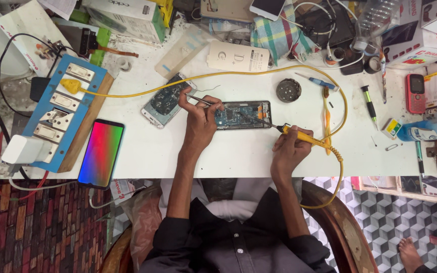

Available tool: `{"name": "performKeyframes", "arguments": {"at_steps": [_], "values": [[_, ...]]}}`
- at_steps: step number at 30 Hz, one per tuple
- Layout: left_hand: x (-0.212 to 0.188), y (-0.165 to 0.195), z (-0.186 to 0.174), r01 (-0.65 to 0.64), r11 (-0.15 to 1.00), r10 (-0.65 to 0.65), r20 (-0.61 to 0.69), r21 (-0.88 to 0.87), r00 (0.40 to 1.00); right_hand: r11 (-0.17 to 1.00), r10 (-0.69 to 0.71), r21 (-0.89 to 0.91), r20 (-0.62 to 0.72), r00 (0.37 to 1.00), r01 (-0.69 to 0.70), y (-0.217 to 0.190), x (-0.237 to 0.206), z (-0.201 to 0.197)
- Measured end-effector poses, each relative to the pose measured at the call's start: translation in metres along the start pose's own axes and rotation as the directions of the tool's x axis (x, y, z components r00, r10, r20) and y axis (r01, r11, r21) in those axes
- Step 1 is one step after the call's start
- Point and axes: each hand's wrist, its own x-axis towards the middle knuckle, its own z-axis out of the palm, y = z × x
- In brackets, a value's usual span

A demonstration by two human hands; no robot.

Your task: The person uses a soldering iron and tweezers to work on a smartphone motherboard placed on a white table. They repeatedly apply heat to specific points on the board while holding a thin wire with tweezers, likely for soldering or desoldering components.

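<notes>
Surface: white worktable [228, 156], crowded along its far edge, with a patterned floor below.
Opened phone: a phone with its back off [243, 115] lies flat at the table's middle, circuit board facing up.
Left hand: the left hand [201, 121] is pinched shut on thin tweezers [202, 100], whose tips rest at the near-left end of the opened phone.
Right hand: the right hand [290, 147] is closed around the yellow soldering iron [299, 135], with the dark tip laid across the board.
Cord: the iron's yellow cable [208, 77] loops over the table to a plug in the blue switchboard [61, 108] on the left.
Second phone: another opened handset [167, 101] lies tilted just left of the left hand.
Lit phone: a phone showing a rainbow screen [100, 152] lies at the near-left edge.
Containers: a small round dark tin [289, 90] sits beyond the board, contents too small to tell; cardboard boxes [127, 17] stand closed at the back; a clear plastic bottle [428, 129] lies on its side at the right.
Tools: two screwdrivers [369, 106] and a yellow toothbrush [326, 114] lie right of the iron.
Red phone: a small red keypad phone [416, 92] rests far right.
</notes>
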Motion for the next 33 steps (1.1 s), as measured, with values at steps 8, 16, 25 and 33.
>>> {"name": "performKeyframes", "arguments": {"at_steps": [8,16,25,33], "values": [[0.0004,-0.0007,0.0002,-0.001,1.000,0.001,0.004,0.017,1.000,1.000,-0.021,-0.021,0.026,0.999,0.021,-0.0024,-0.0003,-0.0004],[-0.0004,0.0000,0.0012,0.013,1.000,-0.013,0.012,0.023,1.000,1.000,0.000,-0.007,0.025,1.000,0.000,-0.0066,-0.0036,-0.0004],[-0.0019,0.0009,0.0007,0.002,1.000,-0.002,0.020,0.014,1.000,1.000,0.006,-0.007,0.018,1.000,-0.005,-0.0055,-0.0045,-0.0013],[-0.0025,-0.0009,0.0019,-0.003,1.000,0.003,0.009,-0.014,1.000,1.000,0.020,0.000,0.053,0.998,-0.020,-0.0077,-0.0044,0.0006]]}}
